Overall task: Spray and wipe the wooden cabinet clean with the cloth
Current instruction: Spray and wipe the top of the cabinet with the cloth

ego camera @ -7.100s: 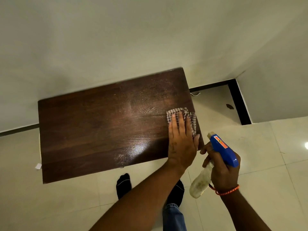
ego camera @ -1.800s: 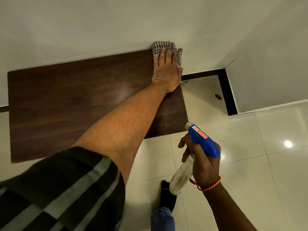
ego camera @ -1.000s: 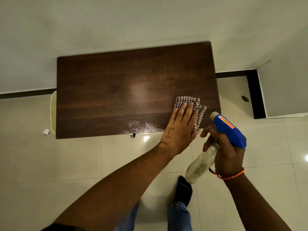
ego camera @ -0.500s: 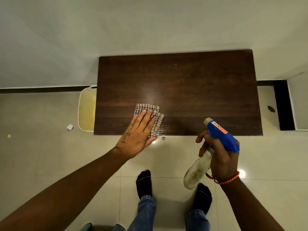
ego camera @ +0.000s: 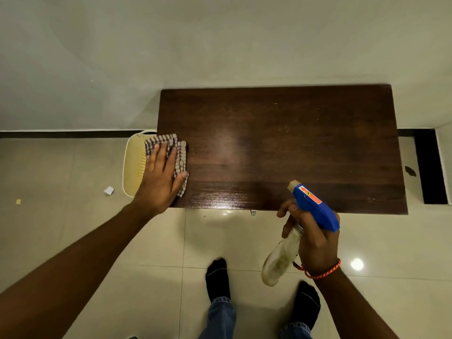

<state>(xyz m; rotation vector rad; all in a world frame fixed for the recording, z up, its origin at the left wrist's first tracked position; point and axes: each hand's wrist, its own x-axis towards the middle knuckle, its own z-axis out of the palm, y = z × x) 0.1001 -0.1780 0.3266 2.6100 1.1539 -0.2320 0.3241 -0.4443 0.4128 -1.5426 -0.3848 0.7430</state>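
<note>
The dark wooden cabinet top (ego camera: 293, 148) stands against the pale wall, seen from above. A checked cloth (ego camera: 179, 152) lies at its left edge, partly overhanging. My left hand (ego camera: 161, 177) presses flat on the cloth with straight fingers. My right hand (ego camera: 315, 238) grips a spray bottle (ego camera: 313, 206) with a blue head and a clear body, held over the floor just in front of the cabinet's front edge, nozzle pointing toward the top. A wet sheen shows along the front strip of the wood.
A cream perforated basket (ego camera: 133, 165) sits on the floor against the cabinet's left side. Small paper scraps (ego camera: 108, 190) lie on the tiles to the left. My feet in black socks (ego camera: 217, 280) stand on the glossy tile floor. A dark recess (ego camera: 429, 167) is at the right.
My left hand has slid the cloth leftward along the front of the top to its left edge. The right hand with the bottle has stayed in front of the cabinet.
</note>
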